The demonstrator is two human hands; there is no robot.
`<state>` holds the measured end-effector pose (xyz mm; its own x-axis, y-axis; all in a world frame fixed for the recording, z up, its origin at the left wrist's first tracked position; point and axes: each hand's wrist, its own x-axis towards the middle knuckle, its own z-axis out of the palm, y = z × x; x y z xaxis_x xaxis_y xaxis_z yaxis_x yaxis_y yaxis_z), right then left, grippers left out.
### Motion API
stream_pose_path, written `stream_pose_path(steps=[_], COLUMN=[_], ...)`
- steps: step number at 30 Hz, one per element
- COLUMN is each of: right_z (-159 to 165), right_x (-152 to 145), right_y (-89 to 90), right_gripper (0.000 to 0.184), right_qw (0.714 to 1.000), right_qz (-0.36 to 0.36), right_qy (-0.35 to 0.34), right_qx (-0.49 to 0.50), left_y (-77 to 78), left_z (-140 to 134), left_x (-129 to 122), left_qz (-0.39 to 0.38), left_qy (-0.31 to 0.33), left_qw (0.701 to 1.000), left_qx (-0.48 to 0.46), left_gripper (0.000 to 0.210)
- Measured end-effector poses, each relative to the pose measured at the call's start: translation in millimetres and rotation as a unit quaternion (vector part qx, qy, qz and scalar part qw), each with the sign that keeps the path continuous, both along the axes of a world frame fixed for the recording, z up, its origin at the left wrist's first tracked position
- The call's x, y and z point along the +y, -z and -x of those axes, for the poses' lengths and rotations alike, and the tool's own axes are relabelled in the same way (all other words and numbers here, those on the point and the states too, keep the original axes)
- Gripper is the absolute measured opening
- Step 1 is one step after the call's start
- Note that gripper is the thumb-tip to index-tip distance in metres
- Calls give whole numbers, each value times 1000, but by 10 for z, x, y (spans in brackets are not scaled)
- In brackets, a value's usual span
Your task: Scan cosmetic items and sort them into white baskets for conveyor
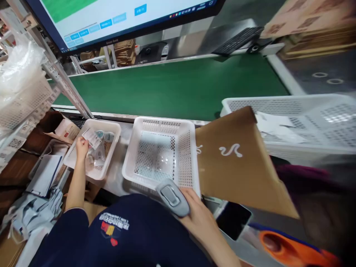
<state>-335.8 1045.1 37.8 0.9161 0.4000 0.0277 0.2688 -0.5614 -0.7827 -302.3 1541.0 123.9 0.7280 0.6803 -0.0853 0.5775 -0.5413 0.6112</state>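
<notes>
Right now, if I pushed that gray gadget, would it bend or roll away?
The gray gadget probably wouldn't bend, because its smooth shell looks like hard plastic. It might slide instead of rolling, since it's long and flattish. It's probably fairly light too, as the right hand holds it alone.

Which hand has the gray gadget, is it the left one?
No, the right hand holds the gray gadget; the left hand is at a white basket.
</notes>
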Motion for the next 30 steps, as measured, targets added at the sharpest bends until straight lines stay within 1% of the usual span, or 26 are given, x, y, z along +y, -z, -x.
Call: stream_pose_path(steps=[2,4,5,7,9,11,13,14,16,17,18,20,22,23,25,26,28,30], right_z=[-66,-118,-142,-188,-223,-235,-214,-193,-140,-116,-96,-81,-97,-113,-157,-181,-225,-251], right_x=[127,249,298,360,362,314,235,189,91,41,-8,-92,-142,-151,-141,-125,-83,-29], right_y=[-216,-415,-496,-606,-644,-621,-552,-506,-396,-334,-269,-137,-21,22,68,69,31,-45], right_gripper=[57,64,67,68,69,68,66,64,61,59,57,53,51,50,54,58,62,61], right_qw=[998,992,989,983,979,976,977,980,986,989,991,994,995,995,996,995,995,995], right_qz=[52,108,134,172,198,211,206,194,160,143,128,107,96,92,89,90,94,88], right_qy=[-42,-63,-67,-63,-48,-31,-24,-24,-20,-15,-8,6,15,13,0,-9,-28,-43], right_qx=[-15,-21,-19,-6,11,28,38,40,39,37,35,32,28,26,27,28,29,24], left_y=[104,231,300,449,611,770,899,944,981,970,941,843,735,695,668,681,740,794], left_z=[-148,-305,-375,-488,-565,-603,-612,-615,-650,-691,-748,-889,-1023,-1078,-1159,-1187,-1229,-1254], left_x=[-344,-763,-974,-1350,-1638,-1831,-1930,-1940,-1858,-1756,-1611,-1212,-752,-543,-231,-138,-55,-52], left_qz=[103,210,249,291,320,347,359,350,300,265,224,131,40,13,4,15,41,67], left_qy=[13,58,86,148,191,208,217,224,239,241,233,187,133,116,108,108,97,69], left_qw=[991,965,951,928,908,895,893,897,909,917,927,953,978,986,991,992,993,993], left_qx=[-85,-144,-161,-178,-192,-189,-164,-155,-160,-174,-190,-199,-153,-122,-73,-61,-58,-69], left_gripper=[27,17,17,27,37,42,41,37,26,25,32,51,56,54,44,39,37,39])
